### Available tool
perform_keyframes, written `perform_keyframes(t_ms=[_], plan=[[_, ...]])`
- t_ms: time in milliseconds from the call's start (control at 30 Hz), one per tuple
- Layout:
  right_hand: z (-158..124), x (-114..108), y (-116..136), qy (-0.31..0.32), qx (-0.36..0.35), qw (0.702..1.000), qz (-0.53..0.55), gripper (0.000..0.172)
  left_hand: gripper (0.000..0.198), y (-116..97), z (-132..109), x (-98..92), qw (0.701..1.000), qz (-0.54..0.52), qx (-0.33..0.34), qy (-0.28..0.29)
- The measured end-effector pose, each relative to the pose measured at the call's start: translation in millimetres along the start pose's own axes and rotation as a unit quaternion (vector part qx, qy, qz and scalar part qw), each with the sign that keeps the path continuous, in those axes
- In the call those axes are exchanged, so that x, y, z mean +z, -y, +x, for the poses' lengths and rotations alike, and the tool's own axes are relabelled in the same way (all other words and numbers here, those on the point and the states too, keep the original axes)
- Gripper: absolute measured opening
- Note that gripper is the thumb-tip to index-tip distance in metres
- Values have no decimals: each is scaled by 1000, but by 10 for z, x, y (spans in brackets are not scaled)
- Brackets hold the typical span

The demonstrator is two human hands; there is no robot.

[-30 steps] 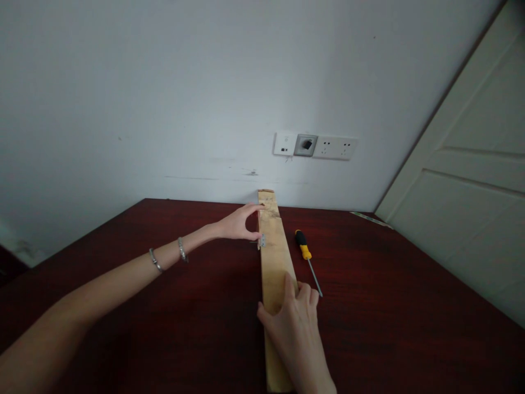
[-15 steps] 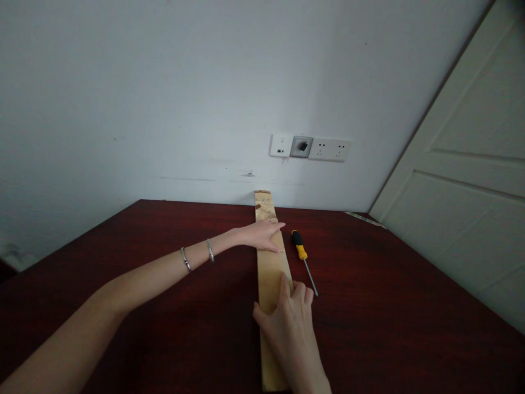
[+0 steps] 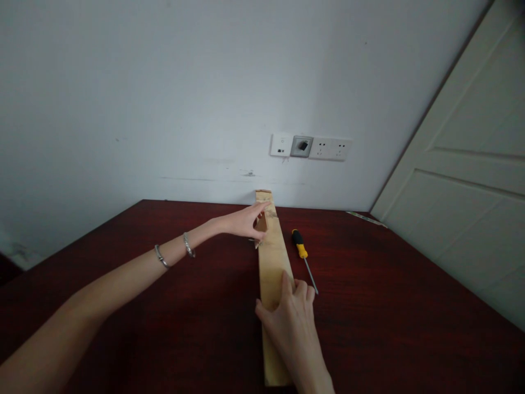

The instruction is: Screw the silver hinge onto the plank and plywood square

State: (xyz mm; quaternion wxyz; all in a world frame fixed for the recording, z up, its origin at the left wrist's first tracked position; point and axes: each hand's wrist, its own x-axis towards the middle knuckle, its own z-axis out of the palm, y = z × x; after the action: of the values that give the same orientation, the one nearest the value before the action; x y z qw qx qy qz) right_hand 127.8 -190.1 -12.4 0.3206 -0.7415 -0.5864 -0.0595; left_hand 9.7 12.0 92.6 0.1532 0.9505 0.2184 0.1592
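A long pale wooden plank [image 3: 274, 249] lies lengthwise on the dark red table, its far end close to the wall. My right hand [image 3: 293, 317] is wrapped over the near part of the plank, thumb on the left edge and fingers on the right. Farther up, my left hand [image 3: 244, 221] is at the plank's left edge, thumb and fingers apart in a curve. Below its thumb are small, light scraps [image 3: 257, 244], too small to name. Right of the plank lies a screwdriver [image 3: 302, 250] with a black and yellow handle, its shaft tip near my right fingers.
The reddish-brown table [image 3: 184, 317] meets a white wall [image 3: 184, 98] at the back. Sockets and a switch plate [image 3: 330, 149] are on that wall. A pale panelled door [image 3: 471, 208] stands at the right, and a thin light strip [image 3: 366, 219] lies at the table's far right edge.
My left hand has drawn left across the plank to its left edge, its fingers curving more. Small scraps now show beneath it. My right hand keeps its hold on the plank.
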Motion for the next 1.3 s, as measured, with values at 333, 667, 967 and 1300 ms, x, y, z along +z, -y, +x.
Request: perform_keyframes(t_ms=[333, 667, 967, 1300], plan=[[22, -72, 4, 34, 28, 998, 46, 54, 94, 441, -494, -166, 992, 1, -64, 105], [40, -51, -45, 15, 38, 997, 70, 50, 108, 433, -508, 145, 983, 17, -83, 163], [149, -359, -362, -30, 32, 995, 94, 59, 95, 459, -248, -58, 990, -98, -82, 50], [181, -1059, -1629, -16, 88, 996, 30, 59, 77, 706, 180, 275, 993, -52, -72, 75]])
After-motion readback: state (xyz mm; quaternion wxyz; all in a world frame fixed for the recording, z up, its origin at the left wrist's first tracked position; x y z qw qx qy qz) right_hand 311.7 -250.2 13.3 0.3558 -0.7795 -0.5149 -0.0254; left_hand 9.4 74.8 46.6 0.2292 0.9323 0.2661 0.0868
